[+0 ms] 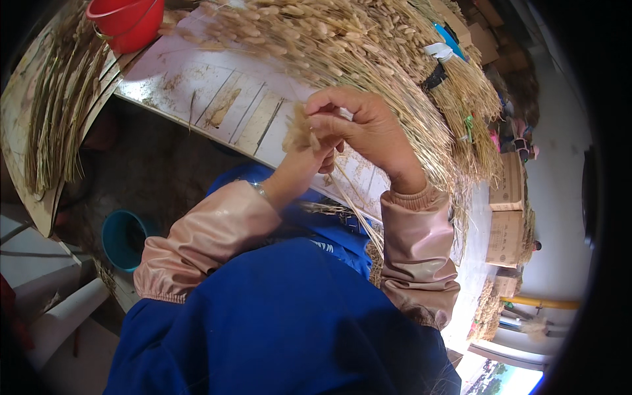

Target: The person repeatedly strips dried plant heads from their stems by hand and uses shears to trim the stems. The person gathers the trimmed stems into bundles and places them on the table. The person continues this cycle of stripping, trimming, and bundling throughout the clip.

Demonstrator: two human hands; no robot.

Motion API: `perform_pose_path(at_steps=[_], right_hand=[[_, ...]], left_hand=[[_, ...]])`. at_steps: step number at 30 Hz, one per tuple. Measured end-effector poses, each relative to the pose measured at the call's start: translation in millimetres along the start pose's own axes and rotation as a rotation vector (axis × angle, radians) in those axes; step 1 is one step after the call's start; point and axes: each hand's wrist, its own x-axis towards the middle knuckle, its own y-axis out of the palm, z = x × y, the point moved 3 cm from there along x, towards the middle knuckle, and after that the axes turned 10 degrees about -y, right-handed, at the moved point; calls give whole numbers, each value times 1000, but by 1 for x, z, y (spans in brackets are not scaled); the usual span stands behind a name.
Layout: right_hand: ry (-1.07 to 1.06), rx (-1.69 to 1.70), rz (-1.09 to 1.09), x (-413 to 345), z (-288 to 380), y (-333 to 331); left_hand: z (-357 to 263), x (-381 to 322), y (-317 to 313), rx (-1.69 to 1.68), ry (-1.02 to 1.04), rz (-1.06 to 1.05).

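Note:
Several fluffy dried bunny-tail grass heads [297, 129] are gathered between my hands, above the near edge of the white table. My left hand [301, 168] is closed around their thin stems [351, 193], which slant down to the right toward my lap. Part of that hand is hidden behind the other. Over it arches my right hand [368, 123], thumb and forefinger pinched at the right side of the heads. Beyond them a large heap of the same dried grass [340, 42] covers the far side of the table.
The white tabletop [173, 94] carries scattered plant bits. A red bucket [129, 22] stands at the upper left, near loose stalks [59, 113] on a side board. A teal bucket [124, 242] is low on the left. Tied bundles [459, 98] and cardboard boxes [504, 237] line the right.

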Motion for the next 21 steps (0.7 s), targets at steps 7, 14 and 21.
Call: perform_pose_path(at_steps=[7, 14, 21], right_hand=[[-282, -206, -65, 7, 4, -5], [-143, -163, 118, 9, 0, -8], [-203, -556, 270, 15, 8, -8]], left_hand=[[-4, -3, 0, 23, -49, 60], [-7, -5, 4, 26, -58, 99], [4, 0, 1, -10, -9, 171]])
